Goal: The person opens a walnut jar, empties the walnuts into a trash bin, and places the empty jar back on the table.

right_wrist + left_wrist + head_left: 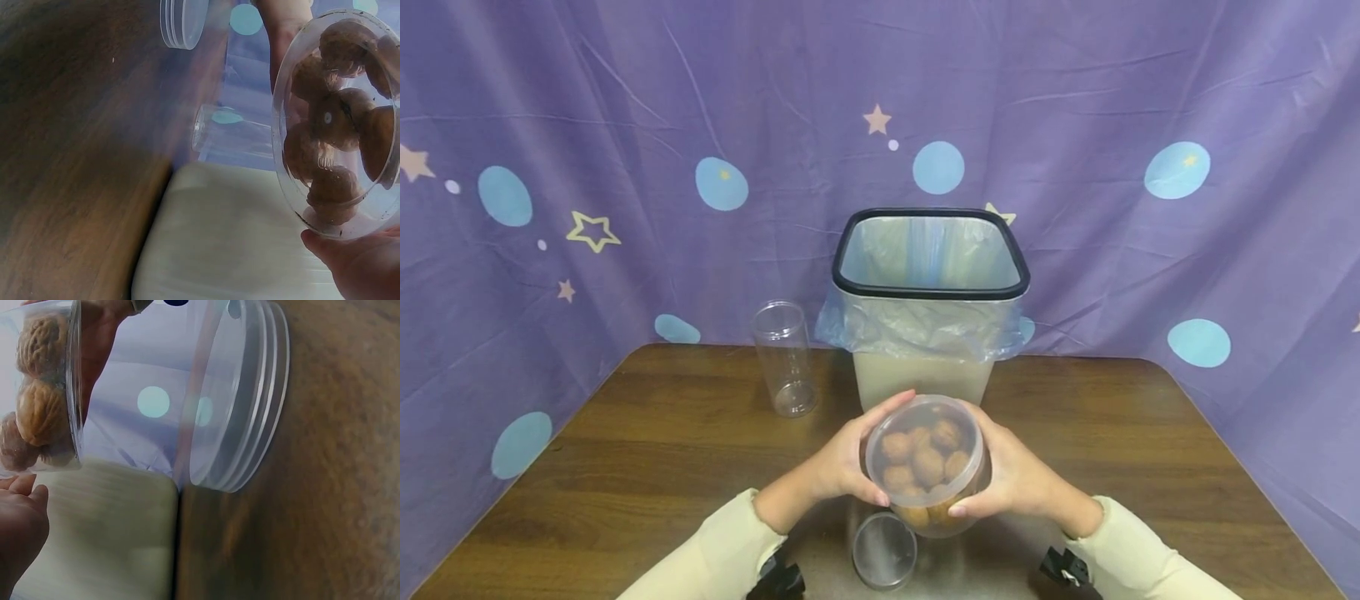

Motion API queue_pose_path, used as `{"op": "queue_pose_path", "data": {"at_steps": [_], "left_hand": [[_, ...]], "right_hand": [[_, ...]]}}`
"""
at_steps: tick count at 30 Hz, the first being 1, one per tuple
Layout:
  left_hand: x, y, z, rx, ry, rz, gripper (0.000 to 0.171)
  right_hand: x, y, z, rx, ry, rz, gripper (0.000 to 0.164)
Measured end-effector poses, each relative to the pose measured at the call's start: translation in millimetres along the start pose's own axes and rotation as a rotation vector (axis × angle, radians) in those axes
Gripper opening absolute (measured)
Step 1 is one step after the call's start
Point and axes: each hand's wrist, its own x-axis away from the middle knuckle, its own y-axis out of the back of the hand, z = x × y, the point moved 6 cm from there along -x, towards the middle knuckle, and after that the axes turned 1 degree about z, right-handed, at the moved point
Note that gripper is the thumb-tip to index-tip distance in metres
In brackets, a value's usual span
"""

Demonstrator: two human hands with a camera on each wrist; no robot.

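In front of the bin, I hold a clear round plastic jar of walnuts (925, 467) between both hands, above the table. My left hand (842, 458) grips its left side, thumb at the near side and a finger along the far rim. Gripping the right side is my right hand (1018, 479), its thumb across the front and most of its fingers hidden behind the jar. Several walnuts (340, 119) show through the jar's base in the right wrist view. Below the jar, a clear round ridged lid (250, 406) is on the table.
A beige bin (917, 379) with a black rim and a bluish liner bag (925, 329) stands at the back middle. Left of it is a tall clear jar (782, 358), upright on the wooden table (647, 450). A purple curtain (790, 125) hangs behind.
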Motion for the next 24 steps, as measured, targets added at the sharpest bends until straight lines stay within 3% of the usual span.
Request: {"op": "queue_pose_path", "data": {"at_steps": [12, 24], "left_hand": [[0.8, -2.2, -3.3, -0.005, -0.018, -0.027, 0.114], [3.7, -5.8, -2.9, 0.029, 0.008, -0.068, 0.113]], "right_hand": [[0.4, 0.3, 4.4, -0.013, 0.022, -0.016, 0.105], [3.2, -0.6, 2.8, -0.007, 0.008, -0.021, 0.102]]}}
